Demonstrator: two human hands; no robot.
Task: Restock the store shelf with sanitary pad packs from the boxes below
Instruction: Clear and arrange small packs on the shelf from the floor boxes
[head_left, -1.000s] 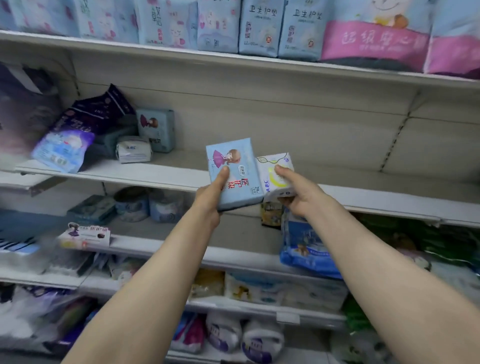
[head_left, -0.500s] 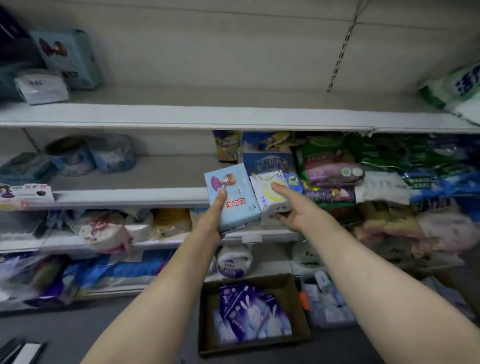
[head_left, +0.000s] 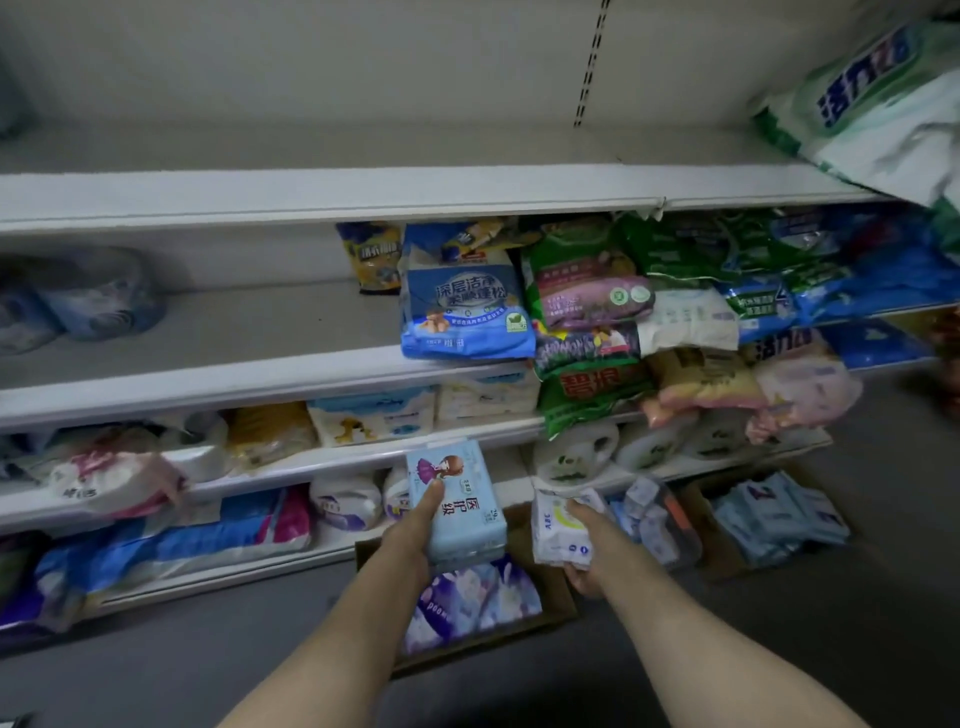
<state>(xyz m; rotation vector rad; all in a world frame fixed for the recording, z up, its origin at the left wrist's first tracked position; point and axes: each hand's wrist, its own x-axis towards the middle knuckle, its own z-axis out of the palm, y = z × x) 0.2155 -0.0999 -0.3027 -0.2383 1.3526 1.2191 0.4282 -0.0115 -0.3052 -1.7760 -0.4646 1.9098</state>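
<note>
Both hands were full, the left hand (head_left: 415, 535) gripping a blue pack (head_left: 457, 506) by thumb, the right hand (head_left: 589, 540) clutching a white pack (head_left: 558, 532) above the box (head_left: 558, 597), so either could have slipped.

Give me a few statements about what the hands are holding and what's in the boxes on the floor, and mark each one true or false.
1. The left hand holds a light blue pack with a cartoon girl on it. True.
2. The right hand is empty. False: it grips a white pack with blue ABC lettering.
3. The cardboard box under the left hand holds purple packs. True.
4. The two held packs are pressed together. False: a gap shows between them.
5. The top shelf is crowded along its whole length. False: only a green and white bag shows at its right end.
</note>
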